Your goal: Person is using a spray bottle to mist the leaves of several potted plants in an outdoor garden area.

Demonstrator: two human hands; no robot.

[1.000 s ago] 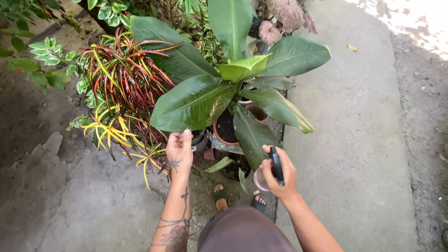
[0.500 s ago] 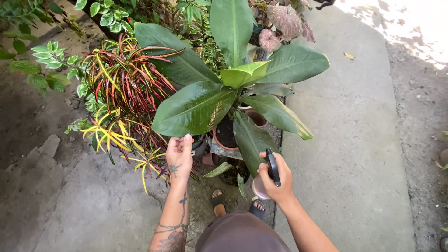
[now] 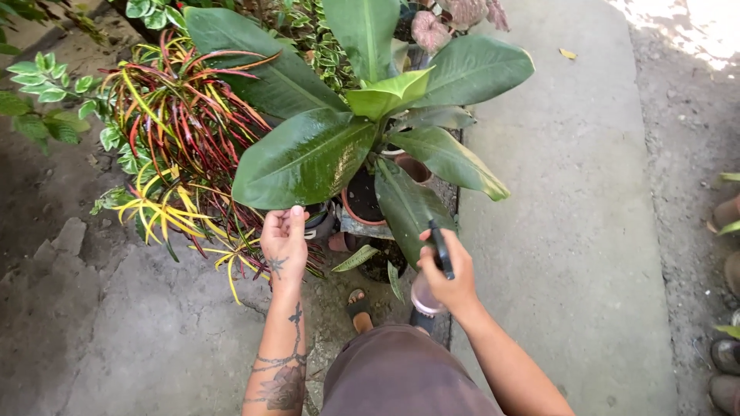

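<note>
My left hand (image 3: 284, 240) pinches the near edge of a large wet green leaf (image 3: 304, 158) of a broad-leaved potted plant (image 3: 385, 100). My right hand (image 3: 447, 273) grips a spray bottle (image 3: 429, 286) with a black trigger head and a pinkish clear body, pointed toward the plant. The plant stands in a terracotta pot (image 3: 362, 202). Its other big leaves spread out above and to the right. My feet in sandals (image 3: 358, 306) show below the pot.
A croton with red, yellow and green narrow leaves (image 3: 177, 131) grows left of the pot. More small plants line the top edge. A concrete path (image 3: 570, 231) runs along the right, with bare soil (image 3: 694, 139) and pots (image 3: 728, 212) beyond it.
The view has drifted closer over the plant. My left hand has moved up and now holds the leaf edge. My right hand keeps the spray bottle in about the same place.
</note>
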